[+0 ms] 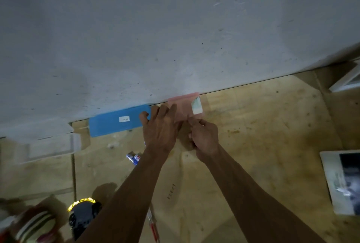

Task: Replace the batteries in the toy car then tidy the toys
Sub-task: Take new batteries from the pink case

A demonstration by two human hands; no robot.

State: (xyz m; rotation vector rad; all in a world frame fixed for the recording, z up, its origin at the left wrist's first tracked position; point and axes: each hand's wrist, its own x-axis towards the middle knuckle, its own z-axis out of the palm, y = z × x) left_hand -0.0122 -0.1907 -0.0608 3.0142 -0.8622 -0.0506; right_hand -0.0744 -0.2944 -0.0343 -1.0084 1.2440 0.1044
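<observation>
A translucent pink box (pixel 183 106) with a white label lies on the wooden floor against the grey wall. My left hand (pixel 159 127) presses on its left side, fingers spread over the edge. My right hand (pixel 204 137) is curled at its near edge, index fingertip touching the pink plastic. What lies under my palms is hidden. Two blue-and-white batteries (pixel 133 158) lie beside my left wrist. The black toy car (pixel 83 215) with a yellow trim sits at the lower left, partly behind my left forearm. A red-handled screwdriver (pixel 153 225) lies between my forearms.
A flat blue lid (pixel 116 121) with a small white label lies along the wall, left of the pink box. A clear plastic container (pixel 48 145) stands at the far left. Striped colourful toys (pixel 35 227) fill the bottom left corner. A white booklet (pixel 342 180) lies at the right.
</observation>
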